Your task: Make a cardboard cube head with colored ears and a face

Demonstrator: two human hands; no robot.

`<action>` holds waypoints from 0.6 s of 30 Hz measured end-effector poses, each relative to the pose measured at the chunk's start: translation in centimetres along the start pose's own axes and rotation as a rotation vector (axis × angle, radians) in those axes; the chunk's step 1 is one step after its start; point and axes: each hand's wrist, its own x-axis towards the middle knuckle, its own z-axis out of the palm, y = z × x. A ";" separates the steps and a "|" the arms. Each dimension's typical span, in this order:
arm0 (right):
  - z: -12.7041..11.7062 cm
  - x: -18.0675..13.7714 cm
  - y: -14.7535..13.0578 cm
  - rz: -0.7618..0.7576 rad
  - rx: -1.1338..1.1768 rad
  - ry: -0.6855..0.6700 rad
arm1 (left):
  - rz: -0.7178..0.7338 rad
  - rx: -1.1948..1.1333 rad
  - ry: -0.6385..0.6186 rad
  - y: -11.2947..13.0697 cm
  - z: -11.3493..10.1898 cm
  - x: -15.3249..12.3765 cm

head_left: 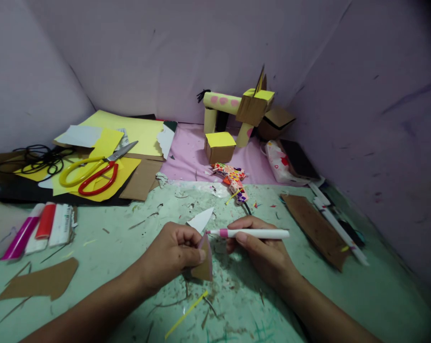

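Note:
My left hand [177,252] pinches a small pointed piece of cardboard [203,269], brown on the face toward me with a pinkish edge on its right. In my right hand [260,250] lies a white marker [261,233] with a pink collar, held level between thumb and fingers. Its tip meets the upper point of the cardboard piece, or comes very close to it. Just behind my left fingers a white paper point [201,219] sticks up. Beyond my hands rests a flower-patterned glue gun [233,177].
Scissors [101,166] lie on yellow paper at the left, near black cord [40,159]. A cardboard animal figure [224,102] stands at the back behind a small yellow-topped box [220,148]. A brown cardboard strip [315,231] lies right. Scraps litter the green table [129,295].

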 end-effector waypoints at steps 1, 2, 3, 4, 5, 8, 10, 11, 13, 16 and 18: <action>0.0 0.0 0.0 0.000 -0.011 -0.001 | 0.002 0.002 0.003 0.0 0.0 0.0; -0.1 0.0 0.0 0.002 -0.021 -0.003 | 0.004 0.002 0.006 0.0 0.0 0.0; -0.2 0.0 0.0 0.005 -0.028 -0.006 | 0.005 0.001 0.010 0.0 0.0 0.0; -0.2 0.0 0.1 0.009 -0.029 -0.009 | 0.004 0.001 0.011 -0.1 0.1 0.0; -0.3 0.0 0.1 0.018 -0.026 -0.013 | 0.005 -0.003 0.014 -0.1 0.1 0.0; -0.6 0.0 0.4 0.042 -0.002 -0.027 | 0.012 -0.007 0.018 -0.3 0.1 0.1; -0.7 0.0 0.6 0.048 0.019 -0.040 | 0.013 -0.004 0.013 -0.4 0.0 0.1; -0.7 0.0 0.6 0.047 0.028 -0.044 | 0.011 -0.004 0.014 -0.4 0.0 0.1; -0.7 0.0 0.5 0.042 0.037 -0.042 | 0.007 -0.007 0.014 -0.3 0.0 0.1; -0.4 0.0 0.2 0.022 -0.007 -0.008 | 0.005 -0.007 0.017 -0.1 0.1 0.1; -0.2 0.0 -0.1 0.016 -0.056 0.003 | 0.002 0.004 0.021 -0.1 0.1 0.0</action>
